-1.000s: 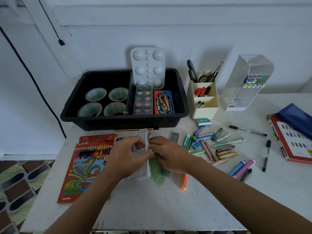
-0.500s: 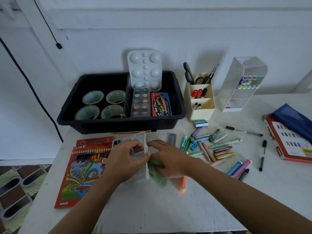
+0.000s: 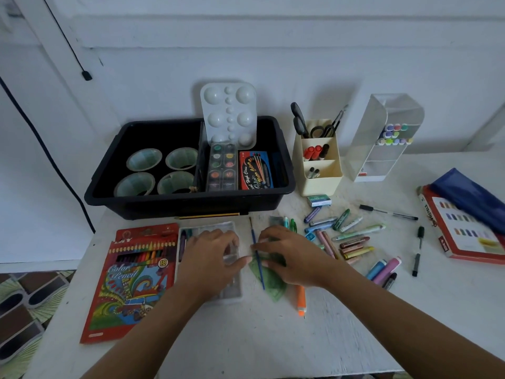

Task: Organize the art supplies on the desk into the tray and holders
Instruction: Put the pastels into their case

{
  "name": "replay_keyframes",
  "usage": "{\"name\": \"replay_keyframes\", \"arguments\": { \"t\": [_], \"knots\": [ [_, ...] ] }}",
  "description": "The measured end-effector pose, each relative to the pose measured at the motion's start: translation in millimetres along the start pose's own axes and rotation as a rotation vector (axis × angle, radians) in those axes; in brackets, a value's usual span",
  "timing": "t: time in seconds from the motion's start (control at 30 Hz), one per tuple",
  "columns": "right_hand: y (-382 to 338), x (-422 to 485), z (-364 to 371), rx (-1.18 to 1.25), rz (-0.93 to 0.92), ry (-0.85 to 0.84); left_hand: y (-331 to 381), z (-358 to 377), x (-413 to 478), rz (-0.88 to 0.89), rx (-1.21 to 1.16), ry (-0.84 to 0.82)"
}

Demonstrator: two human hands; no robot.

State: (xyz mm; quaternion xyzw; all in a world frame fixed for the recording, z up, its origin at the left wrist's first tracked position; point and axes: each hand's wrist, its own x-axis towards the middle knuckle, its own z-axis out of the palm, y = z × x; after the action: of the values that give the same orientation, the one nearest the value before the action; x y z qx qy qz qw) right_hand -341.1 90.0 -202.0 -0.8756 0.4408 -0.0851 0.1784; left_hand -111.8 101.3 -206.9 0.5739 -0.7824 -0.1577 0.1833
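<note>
We found the left hand (image 3: pixel 210 258) lying on the clear plastic case (image 3: pixel 216 227), its fingers bent down over the lid and gripping it. The case sat flat on the white desk (image 3: pixel 273 340), just in front of the black tray (image 3: pixel 191 199) and right beside the red colour pencil box (image 3: pixel 128 283). The right hand (image 3: pixel 292 255) rested on a green sheet (image 3: pixel 272 287), its fingertips bent against a thin blue paintbrush (image 3: pixel 259 272) that lay on the desk between the two hands; we could not tell whether those fingers pinched the brush or only touched it. An orange marker (image 3: pixel 300 300) showed from under that wrist. To the right, loose crayons and markers (image 3: pixel 352 242) were scattered in front of the cream holder (image 3: pixel 319 184) and the clear marker holder (image 3: pixel 379 162).
</note>
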Motion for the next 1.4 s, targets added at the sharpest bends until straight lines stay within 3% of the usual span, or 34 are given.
{"name": "replay_keyframes", "arguments": {
  "t": [0.27, 0.4, 0.6, 0.77, 0.87, 0.97, 1.07, 1.23, 1.4],
  "knots": [
    [-1, 2, 4, -0.071, 0.070, 0.084, 22, 5, 13, 0.079, 0.228, -0.072],
    [-11, 20, 10, -0.141, 0.196, 0.129, 14, 4, 12, 0.055, 0.022, -0.138],
    [-19, 33, 4, -0.172, 0.302, 0.121, 8, -4, 8, 0.027, -0.219, 0.014],
    [-24, 35, 1, -0.190, 0.354, 0.070, -13, -16, 17, -0.038, -0.057, 0.087],
    [-26, 37, 4, -0.198, 0.398, 0.085, -18, -18, 20, -0.125, 0.155, -0.031],
    [-25, 37, 6, -0.202, 0.428, 0.076, -18, -16, 19, -0.159, 0.215, -0.100],
    [-22, 38, 1, -0.097, 0.462, 0.148, -15, -19, 19, -0.123, 0.193, -0.063],
    [-14, 18, -29, 0.481, 0.385, 0.262, -9, -31, 26, 0.017, -0.024, 0.015],
    [-8, -8, -56, 0.761, 0.285, 0.393, 13, -47, 43, 0.201, -0.181, 0.143]
  ]
}}
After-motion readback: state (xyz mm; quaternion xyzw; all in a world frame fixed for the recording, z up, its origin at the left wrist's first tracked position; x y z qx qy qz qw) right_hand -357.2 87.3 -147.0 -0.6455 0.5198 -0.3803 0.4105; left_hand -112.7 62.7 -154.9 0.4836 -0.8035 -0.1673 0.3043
